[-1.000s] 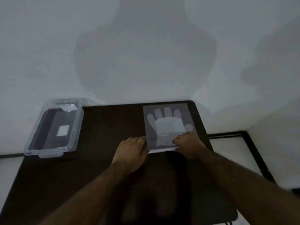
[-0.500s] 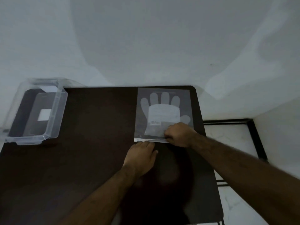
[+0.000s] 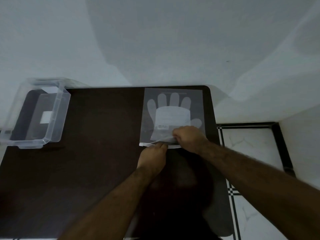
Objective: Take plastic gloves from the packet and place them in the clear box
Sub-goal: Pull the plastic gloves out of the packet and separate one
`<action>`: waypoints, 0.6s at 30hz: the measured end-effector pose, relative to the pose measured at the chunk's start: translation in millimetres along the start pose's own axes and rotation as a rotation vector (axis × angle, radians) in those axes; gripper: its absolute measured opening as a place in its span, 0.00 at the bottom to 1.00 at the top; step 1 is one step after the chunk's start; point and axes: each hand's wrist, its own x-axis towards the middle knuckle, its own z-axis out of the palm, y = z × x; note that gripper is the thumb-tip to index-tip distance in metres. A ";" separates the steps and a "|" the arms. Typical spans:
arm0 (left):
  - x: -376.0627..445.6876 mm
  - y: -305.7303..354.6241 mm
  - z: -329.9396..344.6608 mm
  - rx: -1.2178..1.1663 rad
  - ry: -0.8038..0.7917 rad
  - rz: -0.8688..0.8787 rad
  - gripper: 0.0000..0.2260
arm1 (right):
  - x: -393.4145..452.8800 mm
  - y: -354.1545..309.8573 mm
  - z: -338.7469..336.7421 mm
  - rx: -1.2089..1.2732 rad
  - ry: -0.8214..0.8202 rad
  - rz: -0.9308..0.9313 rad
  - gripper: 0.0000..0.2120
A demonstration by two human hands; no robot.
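Note:
A flat clear packet of plastic gloves [image 3: 173,108], printed with a white hand shape, lies at the table's far right. Its near opening faces me. My left hand [image 3: 153,155] pinches the packet's lower white edge. My right hand [image 3: 187,137] is closed on the upper plastic layer at the opening and lifts it slightly; I cannot tell whether that layer is the packet's flap or a glove. The clear box [image 3: 57,122] stands open-topped at the table's far left corner, well away from both hands, with a white label showing through its bottom.
The dark brown table [image 3: 97,153] stands against a white wall [image 3: 155,40]. Its right edge runs just past the packet, with white tiled floor and black border lines [image 3: 259,148] beyond. The box overhangs the table's left edge.
My left hand has moved up to the packet's near edge and pinched it. My right hand has raised the top layer at the opening. The camera has tilted further down.

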 end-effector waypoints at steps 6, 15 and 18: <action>15.3 -0.3 -7.1 0.054 -0.031 -0.059 0.12 | -0.3 -0.7 0.7 0.134 0.131 0.131 0.12; 34.0 4.2 -8.8 0.131 -0.035 -0.039 0.08 | -2.5 -1.6 0.4 0.186 0.206 0.171 0.12; 37.8 5.2 -8.1 0.171 -0.033 -0.035 0.10 | -2.5 -1.1 0.1 0.184 0.215 0.167 0.12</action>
